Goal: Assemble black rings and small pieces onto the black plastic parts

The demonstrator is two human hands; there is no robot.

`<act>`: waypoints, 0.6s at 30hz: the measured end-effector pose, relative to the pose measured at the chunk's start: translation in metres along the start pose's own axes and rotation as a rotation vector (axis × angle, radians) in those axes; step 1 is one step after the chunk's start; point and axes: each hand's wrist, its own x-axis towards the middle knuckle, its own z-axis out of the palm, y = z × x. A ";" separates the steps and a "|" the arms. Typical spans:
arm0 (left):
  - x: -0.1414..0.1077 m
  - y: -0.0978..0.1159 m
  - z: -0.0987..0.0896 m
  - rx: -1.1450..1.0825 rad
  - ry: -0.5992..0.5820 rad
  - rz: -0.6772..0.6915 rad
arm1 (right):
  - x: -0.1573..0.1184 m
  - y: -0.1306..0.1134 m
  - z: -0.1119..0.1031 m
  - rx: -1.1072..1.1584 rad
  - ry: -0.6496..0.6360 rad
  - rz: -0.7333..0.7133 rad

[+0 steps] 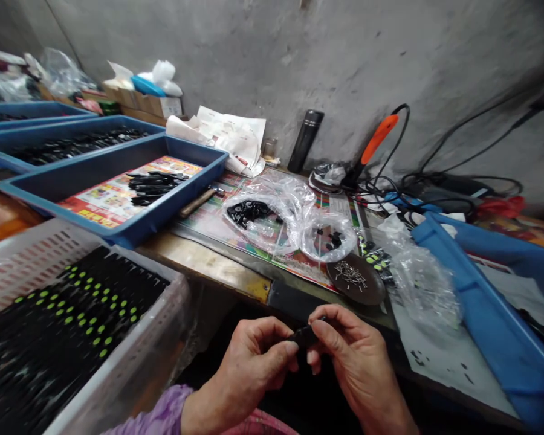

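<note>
The black part (303, 336) is between the two hands, in front of the near edge of the surface (208, 256) and apart from it. From the left hand (247, 360) it lies to the right, just past the tips of thumb and forefinger; from the right hand (360, 357) it lies to the left. Neither hand is clearly nearer, as both touch it. Its long axis seems to run roughly from side to side, the right end a little farther from the body, though much of the part is hidden by the fingers.

The left fingers pinch its left end between thumb and forefinger, the others curled in beneath. The right fingers close on its other end, thumb towards the body and forefinger over the far side, with a lower fingertip hanging just below the part.

Both wrists come up from the bottom of the view and the hands angle inward to meet. The left forearm, in a purple sleeve (156, 415), slants in from the left; the right one rises more steeply.

Beyond the right hand, on the surface, sits a brown dish (372, 295) of small metal pins (350, 275), with clear bags (309, 244) beside it.
</note>
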 end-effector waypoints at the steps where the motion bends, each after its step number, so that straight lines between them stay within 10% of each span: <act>1: 0.000 0.000 0.000 -0.004 -0.003 -0.005 | -0.001 0.001 -0.001 -0.014 -0.011 0.001; 18: -0.004 0.005 0.007 -0.007 0.022 -0.130 | -0.006 0.002 0.000 -0.217 -0.044 0.000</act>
